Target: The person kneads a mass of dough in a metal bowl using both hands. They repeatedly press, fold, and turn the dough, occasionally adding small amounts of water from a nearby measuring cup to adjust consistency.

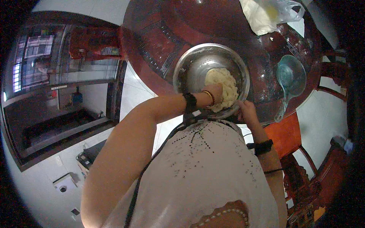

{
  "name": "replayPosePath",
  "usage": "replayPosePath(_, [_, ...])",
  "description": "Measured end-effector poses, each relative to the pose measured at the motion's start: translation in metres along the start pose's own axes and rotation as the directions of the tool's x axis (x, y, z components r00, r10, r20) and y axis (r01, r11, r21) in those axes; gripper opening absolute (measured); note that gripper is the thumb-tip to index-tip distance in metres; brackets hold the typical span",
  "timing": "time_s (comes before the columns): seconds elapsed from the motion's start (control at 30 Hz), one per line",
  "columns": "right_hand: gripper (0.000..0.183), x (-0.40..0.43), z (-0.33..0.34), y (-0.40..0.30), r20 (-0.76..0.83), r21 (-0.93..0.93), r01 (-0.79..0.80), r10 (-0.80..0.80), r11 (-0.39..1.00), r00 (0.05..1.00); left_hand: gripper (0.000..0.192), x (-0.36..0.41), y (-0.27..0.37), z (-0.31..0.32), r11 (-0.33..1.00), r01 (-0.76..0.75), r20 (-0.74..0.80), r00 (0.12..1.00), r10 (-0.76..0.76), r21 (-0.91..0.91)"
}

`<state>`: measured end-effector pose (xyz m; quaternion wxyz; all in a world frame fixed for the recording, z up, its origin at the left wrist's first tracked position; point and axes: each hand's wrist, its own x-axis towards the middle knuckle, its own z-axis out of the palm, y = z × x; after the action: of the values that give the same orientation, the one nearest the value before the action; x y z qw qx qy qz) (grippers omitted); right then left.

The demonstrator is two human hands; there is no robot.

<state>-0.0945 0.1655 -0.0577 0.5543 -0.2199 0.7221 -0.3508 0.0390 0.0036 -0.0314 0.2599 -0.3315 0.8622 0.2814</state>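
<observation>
A round stainless-steel bowl (191, 67) stands at the near edge of a dark red wooden table (137, 57). Inside it, toward the right, lies a lump of pale dough (228, 81) with a rough, uneven surface. My left hand (215, 91) reaches into the bowl and is pressed into the dough, its fingers curled and partly hidden. Beaded bracelets circle that wrist. At the bowl's near right rim, my right hand (247, 111) grips the edge, with the thumb side uppermost.
A clear greenish plastic ladle (291, 75) lies on the table to the right, its handle toward me. Farther back sit a pale bag (258, 18) and a clear plastic bag (289, 11). White specks dot the tabletop there. An orange-seated chair (285, 135) stands at the right.
</observation>
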Motion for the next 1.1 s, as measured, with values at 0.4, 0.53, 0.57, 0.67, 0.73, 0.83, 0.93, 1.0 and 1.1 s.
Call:
replayPosePath(0.4, [0.028,-0.009,0.001,-0.017,-0.003,0.089,0.048,-0.048,0.995,0.999,0.037,0.039,0.015,-0.015,0.966,-0.143,0.148,0.983,0.112,0.214])
replayPosePath(0.53, [0.027,-0.007,0.002,-0.017,-0.009,0.091,0.048,-0.048,0.995,0.999,0.045,0.029,-0.003,-0.006,0.95,-0.172,0.027,0.985,0.171,0.262])
replayPosePath(0.57, [0.026,-0.006,0.003,-0.014,-0.031,0.053,0.048,-0.046,0.997,0.998,0.049,0.026,-0.01,-0.006,0.96,-0.242,0.037,0.97,0.239,0.139])
replayPosePath(0.67, [0.027,-0.021,0.002,-0.037,0.071,0.264,-0.062,0.044,0.963,0.996,0.06,0.007,-0.043,-0.012,0.886,-0.4,0.036,0.907,0.419,-0.233])
replayPosePath(0.73, [0.027,-0.017,0.003,-0.03,0.078,0.211,-0.074,0.059,0.975,0.995,0.054,-0.015,-0.05,-0.03,0.936,-0.348,0.022,0.937,0.349,-0.053])
replayPosePath(0.83, [0.029,-0.022,0.004,-0.037,0.158,0.194,-0.165,0.135,0.967,0.978,0.04,-0.038,-0.044,-0.029,0.921,-0.366,0.098,0.93,0.355,0.135])
replayPosePath(0.93, [0.032,-0.024,0.003,-0.042,0.193,0.141,-0.217,0.189,0.966,0.963,0.031,-0.007,-0.035,0.018,0.902,-0.358,0.126,0.933,0.337,0.241])
replayPosePath(1.0, [0.034,-0.025,0.004,-0.043,0.167,0.142,-0.199,0.174,0.97,0.97,0.026,0.008,-0.025,0.03,0.912,-0.329,-0.006,0.94,0.341,0.245])
replayPosePath(1.1, [0.037,-0.024,0.009,-0.031,0.085,0.103,-0.097,0.088,0.99,0.992,0.023,0.019,-0.01,0.042,0.899,-0.247,-0.016,0.963,0.271,0.362])
